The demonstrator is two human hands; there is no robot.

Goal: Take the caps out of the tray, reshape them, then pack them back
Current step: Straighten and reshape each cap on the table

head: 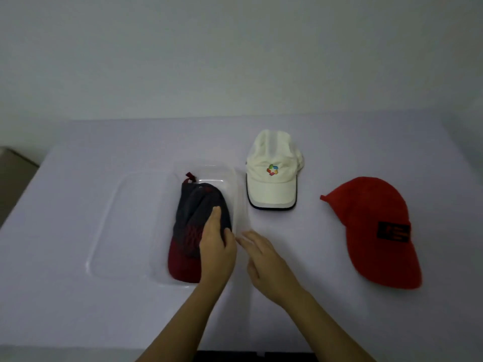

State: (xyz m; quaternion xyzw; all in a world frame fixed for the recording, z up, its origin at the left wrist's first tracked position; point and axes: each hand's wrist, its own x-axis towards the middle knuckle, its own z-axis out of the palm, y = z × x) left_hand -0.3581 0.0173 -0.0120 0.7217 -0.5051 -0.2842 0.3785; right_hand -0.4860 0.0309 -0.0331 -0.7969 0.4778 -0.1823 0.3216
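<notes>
Head view, only one angle here. The clear plastic tray point(122, 226) sits centre-left on the white table point(78, 314), with a navy-and-maroon cap point(196, 205) in its right half. The left hand point(217, 249) lies flat on that cap, fingers pretty straight, pressing rather than clamping. The right hand point(264, 259) is loose and holds nothing, its tips at the tray's right rim. The white cap point(271, 176) and red cap point(373, 231) sit out on the table to the right, both looking shaped. So I reckon it's midway: either the last cap is coming out or the first is going back in, can't tell which.
</notes>
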